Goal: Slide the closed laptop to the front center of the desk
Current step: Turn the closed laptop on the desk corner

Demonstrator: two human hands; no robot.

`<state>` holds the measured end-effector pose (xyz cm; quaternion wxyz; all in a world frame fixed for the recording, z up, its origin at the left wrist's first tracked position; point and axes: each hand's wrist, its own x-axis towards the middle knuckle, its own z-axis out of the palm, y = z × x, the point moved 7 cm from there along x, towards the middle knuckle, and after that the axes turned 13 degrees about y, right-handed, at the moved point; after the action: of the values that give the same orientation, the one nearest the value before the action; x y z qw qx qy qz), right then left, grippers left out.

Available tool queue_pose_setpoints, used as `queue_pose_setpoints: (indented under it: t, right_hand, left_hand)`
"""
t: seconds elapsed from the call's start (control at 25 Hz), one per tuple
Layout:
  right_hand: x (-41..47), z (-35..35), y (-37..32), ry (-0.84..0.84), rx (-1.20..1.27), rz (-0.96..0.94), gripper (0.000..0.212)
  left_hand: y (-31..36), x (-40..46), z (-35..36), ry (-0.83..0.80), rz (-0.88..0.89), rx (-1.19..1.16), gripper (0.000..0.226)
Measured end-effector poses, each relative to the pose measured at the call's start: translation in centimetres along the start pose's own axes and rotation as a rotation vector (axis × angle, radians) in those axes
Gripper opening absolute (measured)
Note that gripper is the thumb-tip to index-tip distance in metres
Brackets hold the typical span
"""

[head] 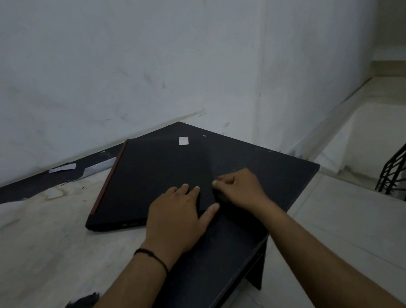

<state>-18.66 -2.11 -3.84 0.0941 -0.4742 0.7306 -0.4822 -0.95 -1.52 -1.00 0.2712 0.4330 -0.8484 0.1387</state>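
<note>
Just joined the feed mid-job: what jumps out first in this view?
A closed black laptop with a red strip along its left edge lies askew near the desk's far right corner. The left hand presses flat on its near right corner, while the right hand curls at that corner's edge.

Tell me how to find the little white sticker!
Start at the dark desk against the pale wall. A closed black laptop with a red strip along its left edge lies on it. The small white sticker sits on the lid's far corner, the only bright square on the black lid.
</note>
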Motion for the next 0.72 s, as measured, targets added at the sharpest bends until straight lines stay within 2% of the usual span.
queue_pose_setpoints:
  t: [0.12,0.2,0.32,0.36,0.48,0.72]
  right_hand:
    - [4.8,0.4,0.7,0.011,0.045,0.119,0.038]
    - [6.8,1.8,0.5,-0.045,-0.015,0.106,0.032]
    - [7.7,3.2,0.3,-0.128,-0.153,0.074,0.033]
    - [7.7,3.4,0.4,-0.115,-0.213,0.048,0.026]
    - [7.7,3.4,0.2,-0.075,-0.272,-0.01,0.042]
    - [4.5,3.5,-1.3,-0.045,-0.175,-0.024,0.03]
  left_hand:
    - [1.4,1.7,1.4,-0.075,-0.142,0.039,0.073]
    - [1.7,3.5,3.1,-0.182,-0.238,0.022,0.075]
    - [0.5,5.9,4.9,-0.322,-0.362,-0.025,0.09]
    - [0.2,6.1,5.3,-0.339,-0.372,-0.022,0.094]
    - [0.2,5.9,5.8,-0.321,-0.335,0.006,0.098]
    - [-0.9,3.8,3.8,-0.334,-0.252,-0.009,0.093]
